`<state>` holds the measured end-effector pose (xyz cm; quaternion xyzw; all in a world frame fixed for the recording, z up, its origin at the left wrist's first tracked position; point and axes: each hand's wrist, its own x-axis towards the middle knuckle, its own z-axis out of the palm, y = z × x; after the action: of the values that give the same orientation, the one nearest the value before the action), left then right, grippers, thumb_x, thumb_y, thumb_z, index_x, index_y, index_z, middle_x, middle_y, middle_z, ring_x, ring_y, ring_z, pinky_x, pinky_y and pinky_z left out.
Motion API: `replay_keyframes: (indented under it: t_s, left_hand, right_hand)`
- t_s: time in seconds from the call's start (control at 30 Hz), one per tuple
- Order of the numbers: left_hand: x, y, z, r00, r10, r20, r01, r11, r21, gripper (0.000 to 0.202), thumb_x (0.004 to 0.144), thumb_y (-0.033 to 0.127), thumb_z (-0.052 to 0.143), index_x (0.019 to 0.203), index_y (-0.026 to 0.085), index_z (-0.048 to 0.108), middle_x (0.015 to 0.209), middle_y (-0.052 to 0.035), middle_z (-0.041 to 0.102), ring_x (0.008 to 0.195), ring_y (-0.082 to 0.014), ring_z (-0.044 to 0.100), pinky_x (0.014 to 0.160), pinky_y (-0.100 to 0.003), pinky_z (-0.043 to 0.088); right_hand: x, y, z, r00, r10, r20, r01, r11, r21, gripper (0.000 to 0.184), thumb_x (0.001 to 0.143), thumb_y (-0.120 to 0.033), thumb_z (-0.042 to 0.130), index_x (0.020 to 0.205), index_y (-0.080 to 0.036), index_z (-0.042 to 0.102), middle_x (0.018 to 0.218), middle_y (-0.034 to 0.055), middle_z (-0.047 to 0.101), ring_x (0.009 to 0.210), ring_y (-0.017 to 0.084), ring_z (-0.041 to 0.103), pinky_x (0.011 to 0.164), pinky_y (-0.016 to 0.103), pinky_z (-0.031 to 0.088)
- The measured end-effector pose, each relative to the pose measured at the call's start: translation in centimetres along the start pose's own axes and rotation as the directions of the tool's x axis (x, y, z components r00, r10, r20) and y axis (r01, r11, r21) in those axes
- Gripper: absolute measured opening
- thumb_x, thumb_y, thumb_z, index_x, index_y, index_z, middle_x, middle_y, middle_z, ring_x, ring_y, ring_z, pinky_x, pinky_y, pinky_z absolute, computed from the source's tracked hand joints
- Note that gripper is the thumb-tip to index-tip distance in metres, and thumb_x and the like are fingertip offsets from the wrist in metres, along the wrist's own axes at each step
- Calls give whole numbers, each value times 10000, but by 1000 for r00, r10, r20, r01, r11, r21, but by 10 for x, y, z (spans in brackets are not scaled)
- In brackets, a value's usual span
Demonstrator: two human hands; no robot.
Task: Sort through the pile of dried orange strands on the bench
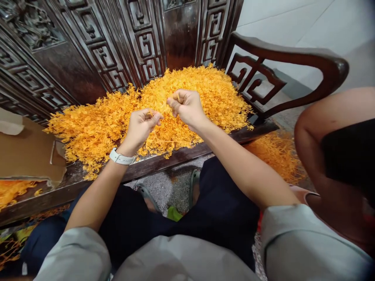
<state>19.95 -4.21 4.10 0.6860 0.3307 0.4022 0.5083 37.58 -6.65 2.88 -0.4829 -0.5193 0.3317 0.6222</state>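
Observation:
A large heap of small, frilly orange pieces (96, 121), like artificial flower bits, covers the dark wooden bench in front of me. Over the heap's front part, my left hand (143, 127) is pinched closed, with a bit of orange showing at its fingertips. To its right and slightly farther off, my right hand (189, 107) has thumb and fingers pressed together on another small orange piece. The hands are a short gap apart. Exactly how each piece sits in the fingers is too small to tell.
The bench's carved back (181, 39) rises behind the heap, its curved armrest (293, 56) on the right. A cardboard box (29, 148) stands at left. More orange pieces (275, 156) lie below right, beside another person's bent leg (336, 113).

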Motion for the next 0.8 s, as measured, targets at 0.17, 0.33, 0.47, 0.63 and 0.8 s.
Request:
replay_keyframes:
  t_s: [0.17, 0.33, 0.47, 0.63, 0.8]
  left_hand:
    - [-2, 11, -12, 969, -246, 6, 236, 924, -302, 143, 711, 118, 728, 665, 162, 600, 642, -3, 595, 442, -47, 395, 391, -179, 239]
    - [-5, 22, -40, 956, -267, -120, 206, 905, -374, 128, 708, 124, 731, 703, 168, 611, 596, 24, 555, 393, -39, 366, 345, -171, 197]
    - [-7, 15, -42, 959, -278, -62, 245, 917, -316, 136, 761, 229, 787, 750, 149, 678, 567, 17, 561, 364, -28, 315, 346, -183, 164]
    - [-8, 5, -39, 964, -255, -70, 227, 933, -280, 161, 758, 222, 805, 729, 157, 660, 562, 5, 570, 389, -25, 326, 368, -175, 144]
    - [-10, 1, -40, 972, -232, -30, 214, 934, -284, 161, 781, 253, 825, 774, 153, 698, 602, -1, 572, 421, -29, 362, 381, -166, 170]
  right_hand:
    - [13, 8, -19, 986, -86, -140, 72, 992, -106, 389, 970, -557, 698, 822, -216, 585, 681, -1, 573, 644, 126, 544, 560, 272, 436]
    - [24, 9, -59, 979, -114, -170, 68, 965, -253, 301, 983, -461, 697, 822, -214, 635, 691, 21, 617, 670, 143, 556, 626, 313, 455]
    - [0, -1, -43, 816, 81, 572, 130, 939, -317, 172, 806, -277, 854, 787, -187, 708, 714, 9, 699, 648, 142, 605, 628, 309, 461]
    - [1, -11, -32, 731, 97, 676, 15, 987, -158, 173, 805, -289, 851, 881, -177, 744, 802, 14, 723, 634, 116, 600, 624, 275, 501]
    - [20, -4, -24, 995, 96, -20, -94, 992, 89, 341, 934, -542, 746, 1071, -243, 656, 1164, 90, 694, 785, 138, 634, 689, 259, 566]
